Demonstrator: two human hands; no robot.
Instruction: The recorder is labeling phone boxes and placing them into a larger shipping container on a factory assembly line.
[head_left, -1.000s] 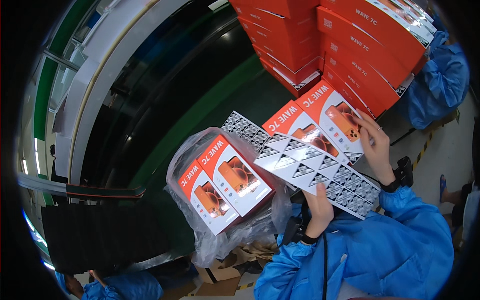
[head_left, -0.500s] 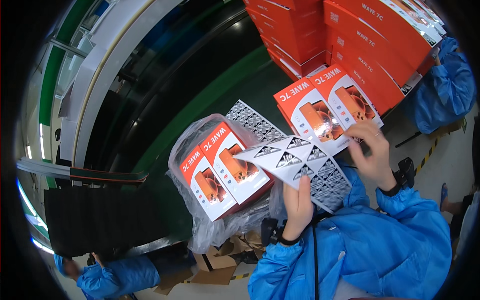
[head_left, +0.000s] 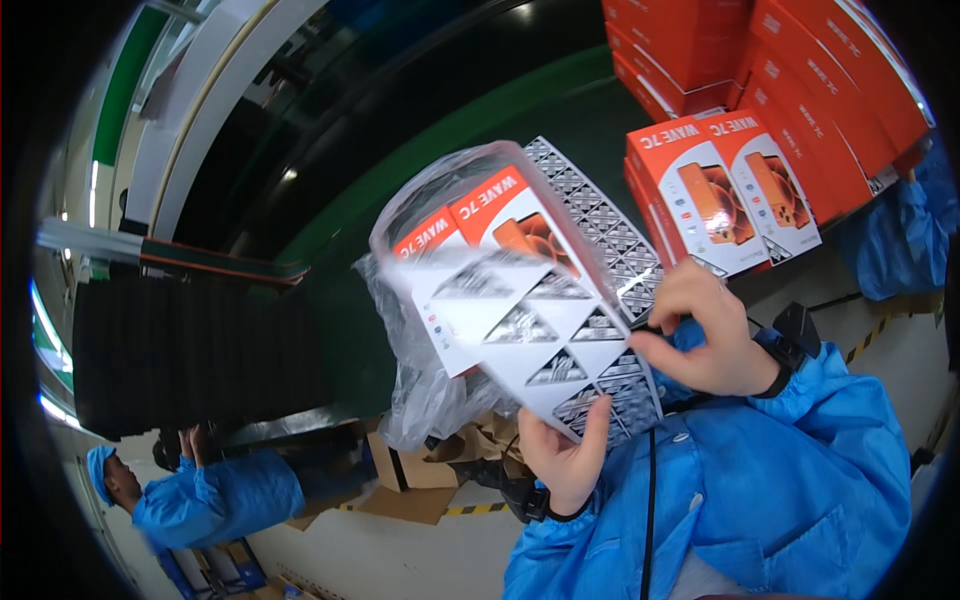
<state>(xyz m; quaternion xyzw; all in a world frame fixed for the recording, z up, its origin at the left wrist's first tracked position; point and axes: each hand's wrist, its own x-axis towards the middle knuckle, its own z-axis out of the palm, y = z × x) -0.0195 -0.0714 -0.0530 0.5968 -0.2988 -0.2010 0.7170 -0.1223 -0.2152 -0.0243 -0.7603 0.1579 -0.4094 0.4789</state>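
Note:
My left hand (head_left: 566, 462) is closed on the lower edge of a white sticker sheet (head_left: 507, 345) printed with black triangular labels, thumb on top. My right hand (head_left: 707, 335) is at the sheet's right edge, its thumb and forefinger bent close together; whether a label is between them I cannot make out. Part of the sheet is blurred and covers the lower part of two orange-and-white phone boxes (head_left: 520, 215) in a clear plastic bag (head_left: 395, 395). A second label sheet (head_left: 590, 215) lies right of the bag.
Two more phone boxes (head_left: 700, 205) lie face up on the right, dark triangles at their lower corners. Tall stacks of orange boxes (head_left: 800, 85) stand behind them. Black material (head_left: 200, 355) hangs at the left. A person in blue (head_left: 215, 500) is at lower left; cardboard (head_left: 410, 485) lies on the floor.
My right hand has moved from the right-hand phone boxes to the sticker sheet's edge. The sheet has swung left and down over the bagged boxes. The whole view has shifted.

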